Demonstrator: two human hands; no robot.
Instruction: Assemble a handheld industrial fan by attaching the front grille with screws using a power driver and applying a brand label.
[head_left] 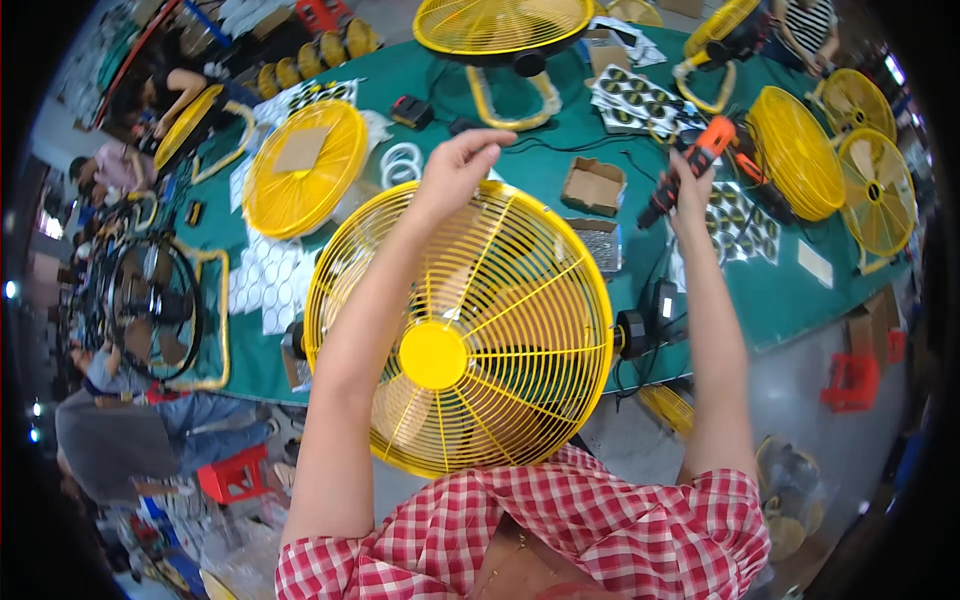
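A large round yellow fan guard [500,330] with wire spokes and a solid yellow centre disc stands tilted in front of me, over the near edge of the green table [790,300]. My left hand [455,165] rests on the top rim of the guard, fingers curled over it. My right hand [690,190] is raised over the table to the right, gripping an orange and black power screwdriver [695,160] whose cord trails across the table. Black knobs stick out at the guard's left and right sides.
More yellow fan guards lie on the table at left [305,165], far centre [500,25] and right [795,150]. Small cardboard boxes [593,185], white rings [402,162] and sheets of round stickers lie between them. Other people work at left and far right. Red stools stand on the floor.
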